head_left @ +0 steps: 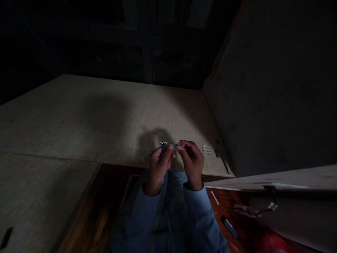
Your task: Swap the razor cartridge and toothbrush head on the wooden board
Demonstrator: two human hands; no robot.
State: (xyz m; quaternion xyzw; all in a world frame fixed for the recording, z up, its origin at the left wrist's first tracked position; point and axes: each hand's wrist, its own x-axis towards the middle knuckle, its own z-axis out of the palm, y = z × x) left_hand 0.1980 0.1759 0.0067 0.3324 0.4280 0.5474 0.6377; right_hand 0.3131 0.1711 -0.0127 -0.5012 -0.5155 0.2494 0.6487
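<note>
My left hand [160,165] is closed around a small T-shaped thing with a shiny metal head that looks like a safety razor [164,143]; its dark stem goes down into the fingers. A thin, flat green packet [176,144] spans the gap between my two hands. My right hand [193,160] pinches the packet's right end between thumb and forefinger, and my left thumb tip touches its other end. Both hands are above the near edge of the pale table [118,105]. Dim light hides fine detail.
To the right on the table lie a clear pack with several small compartments [206,150], a small dark teal packet [216,153] and a long thin strip [223,158] along the wall. A dark wall [276,88] rises at the right. On the reddish floor is a grey, elongated object [230,227].
</note>
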